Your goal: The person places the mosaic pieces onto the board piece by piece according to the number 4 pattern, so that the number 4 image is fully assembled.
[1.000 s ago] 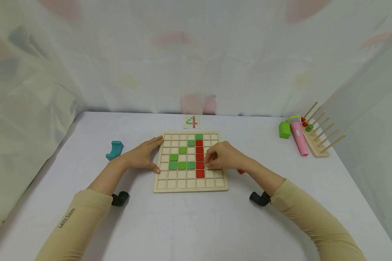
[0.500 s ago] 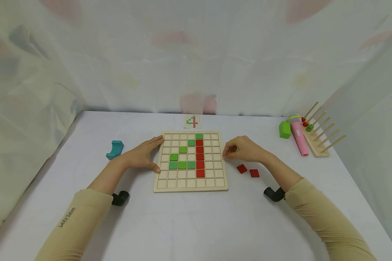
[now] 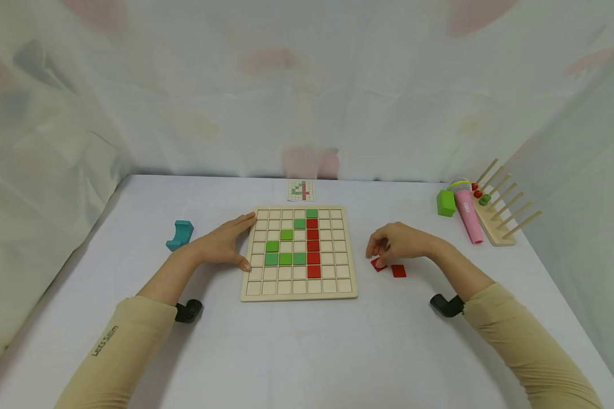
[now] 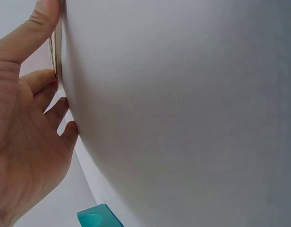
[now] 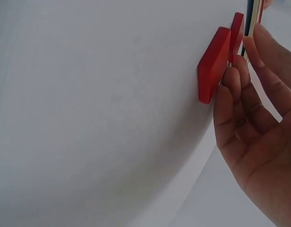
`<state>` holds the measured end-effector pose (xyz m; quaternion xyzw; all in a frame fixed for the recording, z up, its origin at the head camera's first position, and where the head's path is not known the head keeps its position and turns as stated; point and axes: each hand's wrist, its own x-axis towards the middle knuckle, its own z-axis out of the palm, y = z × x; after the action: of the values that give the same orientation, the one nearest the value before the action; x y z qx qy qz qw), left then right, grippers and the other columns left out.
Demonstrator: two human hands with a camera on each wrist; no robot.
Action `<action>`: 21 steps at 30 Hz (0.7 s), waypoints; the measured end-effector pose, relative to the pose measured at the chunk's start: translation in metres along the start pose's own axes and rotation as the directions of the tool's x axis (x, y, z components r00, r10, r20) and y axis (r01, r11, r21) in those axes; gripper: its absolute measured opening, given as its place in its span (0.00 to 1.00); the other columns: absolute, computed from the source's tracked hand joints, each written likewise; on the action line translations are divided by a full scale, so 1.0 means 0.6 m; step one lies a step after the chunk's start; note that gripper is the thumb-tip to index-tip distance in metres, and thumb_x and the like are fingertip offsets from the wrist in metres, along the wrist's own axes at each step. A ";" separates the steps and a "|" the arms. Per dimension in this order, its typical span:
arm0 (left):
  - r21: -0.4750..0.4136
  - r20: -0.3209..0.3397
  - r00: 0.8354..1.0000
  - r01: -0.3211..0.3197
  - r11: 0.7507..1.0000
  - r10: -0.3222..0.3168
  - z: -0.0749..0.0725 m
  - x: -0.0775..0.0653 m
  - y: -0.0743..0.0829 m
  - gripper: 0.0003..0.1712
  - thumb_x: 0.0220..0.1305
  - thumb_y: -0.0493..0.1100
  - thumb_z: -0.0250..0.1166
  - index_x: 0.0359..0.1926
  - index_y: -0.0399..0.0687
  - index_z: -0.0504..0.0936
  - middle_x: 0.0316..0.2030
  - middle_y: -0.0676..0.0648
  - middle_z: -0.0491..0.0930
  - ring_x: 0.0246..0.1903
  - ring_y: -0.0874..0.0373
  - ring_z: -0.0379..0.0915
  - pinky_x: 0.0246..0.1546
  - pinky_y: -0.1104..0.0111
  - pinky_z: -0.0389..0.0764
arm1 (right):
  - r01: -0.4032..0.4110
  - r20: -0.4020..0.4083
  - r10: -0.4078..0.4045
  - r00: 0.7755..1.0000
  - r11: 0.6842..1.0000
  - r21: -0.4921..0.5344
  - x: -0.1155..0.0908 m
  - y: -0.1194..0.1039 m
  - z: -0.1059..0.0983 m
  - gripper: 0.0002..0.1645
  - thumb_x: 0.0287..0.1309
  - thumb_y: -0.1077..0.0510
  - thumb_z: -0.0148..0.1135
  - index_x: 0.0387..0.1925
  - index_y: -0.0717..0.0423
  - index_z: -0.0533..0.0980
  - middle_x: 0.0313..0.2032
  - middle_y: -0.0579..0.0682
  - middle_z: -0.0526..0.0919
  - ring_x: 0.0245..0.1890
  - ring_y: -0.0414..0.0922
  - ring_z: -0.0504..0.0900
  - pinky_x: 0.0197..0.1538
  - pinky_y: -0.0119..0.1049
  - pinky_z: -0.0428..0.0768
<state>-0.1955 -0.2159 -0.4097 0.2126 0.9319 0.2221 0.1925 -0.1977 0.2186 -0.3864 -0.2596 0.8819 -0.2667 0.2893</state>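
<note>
A wooden grid board (image 3: 299,297) lies flat in the middle of the head view. Green tiles (image 3: 285,259) and a column of red tiles (image 3: 313,246) fill some of its squares. My left hand (image 3: 217,243) rests along the board's left edge, thumb and fingers spread. To the right of the board, my right hand (image 3: 401,241) reaches down over a loose red tile (image 3: 376,263), its fingertips right at the tile and partly covering it. A second loose red tile (image 3: 398,271) lies just beside it; both show in the right wrist view, flat on the table.
Behind the board lies a small pattern card (image 3: 301,191) showing a green and red 4. A teal curved block (image 3: 181,234) sits near my left wrist. At the right stand a green block (image 3: 446,203), a pink toy microphone (image 3: 469,216) and a wooden peg rack (image 3: 501,238).
My right hand has moved right, off the board beside the red column, and come down over the loose red tiles. The left hand and the board have stayed put.
</note>
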 end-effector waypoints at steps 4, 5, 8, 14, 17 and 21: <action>-0.010 0.001 1.000 -0.004 1.000 0.004 0.000 0.001 -0.002 0.75 0.36 0.59 0.82 0.78 0.39 0.46 0.80 0.41 0.41 0.79 0.36 0.35 0.77 0.41 0.47 | -0.024 0.022 0.023 0.999 1.000 0.019 0.000 0.005 0.001 0.14 0.45 0.60 0.77 0.36 0.45 0.84 0.34 0.44 0.83 0.37 0.42 0.76 0.43 0.33 0.78; -0.011 0.001 1.000 -0.004 1.000 0.004 0.000 0.001 -0.002 0.75 0.36 0.59 0.82 0.78 0.39 0.46 0.80 0.41 0.41 0.79 0.36 0.35 0.77 0.41 0.47 | -0.027 0.024 0.026 0.999 0.999 0.024 0.000 0.006 0.002 0.15 0.44 0.60 0.78 0.35 0.45 0.84 0.34 0.44 0.83 0.37 0.42 0.76 0.42 0.33 0.78; -0.015 0.002 1.000 -0.004 1.000 0.005 0.000 0.001 -0.002 0.75 0.36 0.58 0.82 0.78 0.39 0.46 0.80 0.41 0.41 0.79 0.36 0.35 0.77 0.41 0.47 | -0.014 0.019 0.013 1.000 1.000 0.021 -0.001 0.009 0.004 0.15 0.43 0.61 0.78 0.35 0.46 0.83 0.33 0.46 0.82 0.37 0.43 0.76 0.41 0.32 0.77; -0.009 0.002 1.000 -0.004 1.000 0.004 -0.001 0.001 -0.002 0.75 0.36 0.58 0.82 0.78 0.39 0.46 0.80 0.41 0.41 0.79 0.36 0.35 0.77 0.41 0.47 | 0.013 0.004 -0.013 1.000 1.000 0.003 -0.001 0.009 0.007 0.14 0.42 0.63 0.77 0.33 0.48 0.82 0.33 0.48 0.80 0.37 0.43 0.75 0.41 0.32 0.76; -0.007 0.002 1.000 -0.004 1.000 0.004 -0.001 0.001 -0.002 0.75 0.36 0.59 0.82 0.78 0.39 0.46 0.80 0.41 0.41 0.78 0.35 0.35 0.76 0.41 0.47 | 0.019 0.009 -0.019 1.000 1.000 -0.006 0.001 0.007 0.007 0.14 0.42 0.64 0.77 0.32 0.49 0.81 0.32 0.47 0.80 0.36 0.43 0.75 0.41 0.33 0.76; -0.008 0.002 1.000 -0.004 1.000 0.004 -0.001 0.001 -0.002 0.76 0.36 0.59 0.82 0.78 0.39 0.46 0.80 0.41 0.41 0.78 0.36 0.35 0.76 0.40 0.47 | 0.047 0.018 -0.047 0.999 0.998 -0.032 0.004 0.002 0.006 0.13 0.43 0.65 0.76 0.31 0.50 0.80 0.30 0.46 0.81 0.33 0.41 0.76 0.39 0.32 0.78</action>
<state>-0.1965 -0.2167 -0.4102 0.2141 0.9303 0.2262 0.1937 -0.1975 0.2171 -0.3906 -0.2873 0.8773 -0.2566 0.2865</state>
